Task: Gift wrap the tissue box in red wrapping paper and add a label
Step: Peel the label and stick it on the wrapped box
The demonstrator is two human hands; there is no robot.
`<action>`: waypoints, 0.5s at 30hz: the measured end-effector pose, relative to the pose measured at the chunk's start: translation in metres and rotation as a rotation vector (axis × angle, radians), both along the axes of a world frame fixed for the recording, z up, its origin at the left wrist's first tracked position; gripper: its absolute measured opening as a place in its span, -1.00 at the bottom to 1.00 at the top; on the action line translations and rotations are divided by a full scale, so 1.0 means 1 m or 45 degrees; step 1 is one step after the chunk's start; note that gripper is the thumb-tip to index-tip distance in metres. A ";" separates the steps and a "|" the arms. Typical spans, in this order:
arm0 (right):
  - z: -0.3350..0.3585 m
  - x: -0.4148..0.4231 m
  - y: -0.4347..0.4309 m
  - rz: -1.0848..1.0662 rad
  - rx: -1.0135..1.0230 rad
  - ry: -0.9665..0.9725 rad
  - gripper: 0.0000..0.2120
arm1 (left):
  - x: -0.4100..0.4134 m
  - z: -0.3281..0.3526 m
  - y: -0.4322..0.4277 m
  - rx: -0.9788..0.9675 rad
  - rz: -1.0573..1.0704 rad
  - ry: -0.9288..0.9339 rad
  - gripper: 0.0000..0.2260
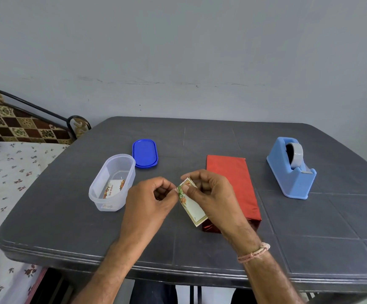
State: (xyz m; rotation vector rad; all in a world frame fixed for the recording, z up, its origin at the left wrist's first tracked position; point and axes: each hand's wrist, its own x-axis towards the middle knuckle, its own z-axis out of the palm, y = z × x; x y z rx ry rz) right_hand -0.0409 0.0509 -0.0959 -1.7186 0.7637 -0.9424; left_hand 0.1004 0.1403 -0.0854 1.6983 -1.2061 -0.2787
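Already wrapped, red box [233, 187] lies on table [309, 227]; left hand [154, 200] and right hand [211, 194] both pinch the label [191, 205], probably peeling its backing, not yet stuck on.

A pale grey wall [178, 51] is filling the whole far side, faint scuff marks [156, 83] running across it above the dark grey table [309, 249], whose grid-lined top is taking up the middle and right under soft, even light. On the left a bed [7, 194] is sitting right beside the table, its white sheet [13, 163] dotted with small red flowers, and a brown-and-cream chequered headboard [13, 126] in a curled black metal frame [77, 123] is standing at its far end against the wall.
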 end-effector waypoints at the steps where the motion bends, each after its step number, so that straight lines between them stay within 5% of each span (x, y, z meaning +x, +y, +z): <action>1: -0.001 0.000 0.000 0.007 -0.036 0.012 -0.83 | 0.000 0.000 0.000 0.009 0.008 -0.027 -0.94; 6: -0.004 -0.002 -0.005 0.109 -0.130 0.034 -0.71 | 0.008 0.004 -0.002 0.142 -0.084 0.035 -0.91; 10: 0.008 -0.008 -0.008 0.271 -0.095 -0.024 -0.69 | 0.017 0.016 0.000 0.282 -0.368 0.995 -0.88; 15: 0.014 -0.002 -0.016 0.294 -0.320 -0.063 -0.74 | 0.017 0.022 -0.002 0.339 -0.457 1.401 -0.91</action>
